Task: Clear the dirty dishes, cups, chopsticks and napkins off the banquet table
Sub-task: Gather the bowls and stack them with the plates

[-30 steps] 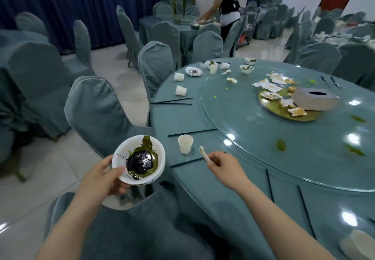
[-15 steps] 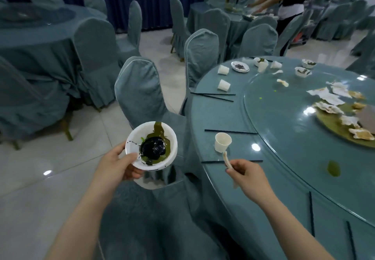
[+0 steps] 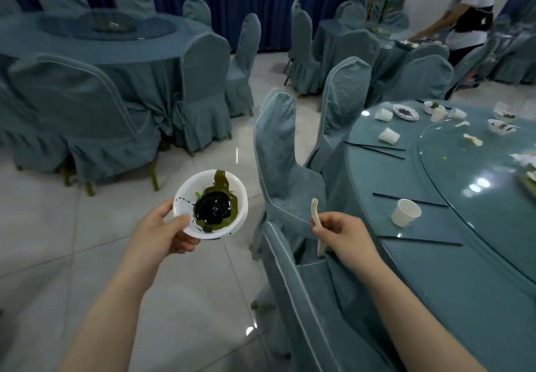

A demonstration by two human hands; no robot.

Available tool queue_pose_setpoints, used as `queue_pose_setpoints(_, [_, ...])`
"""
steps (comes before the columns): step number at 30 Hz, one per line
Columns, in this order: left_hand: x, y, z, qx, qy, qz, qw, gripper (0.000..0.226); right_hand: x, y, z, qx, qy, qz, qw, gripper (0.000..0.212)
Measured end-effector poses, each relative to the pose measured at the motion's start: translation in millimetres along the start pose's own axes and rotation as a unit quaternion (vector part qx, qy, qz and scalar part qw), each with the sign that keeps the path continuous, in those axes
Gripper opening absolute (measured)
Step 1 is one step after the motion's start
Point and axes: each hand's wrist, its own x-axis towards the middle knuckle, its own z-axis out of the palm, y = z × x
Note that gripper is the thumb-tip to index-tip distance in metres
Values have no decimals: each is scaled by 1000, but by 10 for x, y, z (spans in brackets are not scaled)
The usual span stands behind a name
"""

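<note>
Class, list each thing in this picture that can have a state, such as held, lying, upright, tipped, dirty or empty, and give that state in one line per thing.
left hand: grips the bowl's rim.
bowl: held over the floor, dirty with dark sauce.
right hand: pinches the fork.
fork: held upright, tines up.
nearest paper cup: upright on the table, contents unseen.
paper cup beyond the chopsticks: tipped on its side.
nearest chopstick: lying flat on the table.

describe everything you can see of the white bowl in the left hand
The white bowl is round and shallow, of what looks like thin plastic or foam. It holds a glossy black pool over olive-green sauce, with a green strip running up to the far rim and dark specks on the wall. It tilts slightly toward the camera, held over the floor tiles, off the table. The left hand grips its near rim, thumb on top, fingers beneath.
</note>
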Motion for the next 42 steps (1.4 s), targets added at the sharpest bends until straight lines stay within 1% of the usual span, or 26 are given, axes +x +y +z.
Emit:
queue_pose_setpoints(3, [34,-25,-450,-2,17,-6,1000,31,43,-268,470,52,-8,-8,999,21])
queue_pose_setpoints(9, [256,-42,-1079,-14,42,-21,999,35,353,-667,1168,54,-47,-20,997,18])
queue_pose_setpoints(14, [721,-21,-1245,-15,49,-27,998,32,802,-775,1405,5,-66,-34,997,16])
queue_pose_setpoints(17, [1146,25,-1293,13,35,-41,998,33,1195,-767,1518,-19,-63,-28,997,13])
queue_pose_setpoints(22, [2139,188,-1309,49,23,-49,997,37,2145,-738,1734,18,-63,-4,998,12])
queue_pose_setpoints(28, [3505,641,-1235,77,9,-46,996,35,3648,-895,1852,157,-39,59,985,18])
queue_pose_setpoints(32, [4423,950,-1137,76,-4,-24,997,31,4637,-1086,1891,203,-50,88,974,14])
queue_pose_setpoints(34, [4838,1058,-1081,69,-16,-29,997,31,4991,-1141,1922,239,-45,106,964,11])
queue_pose_setpoints(37, [5648,1198,-888,62,-54,-31,996,31,5602,-1156,1899,261,-9,128,957,13])
queue_pose_setpoints(40, [6604,1362,-624,84,-105,-5,991,29,6201,-1133,1811,257,68,145,953,15])
queue_pose_setpoints(42, [7157,1504,-424,93,-153,6,984,28,6495,-1125,1709,282,121,162,938,18])
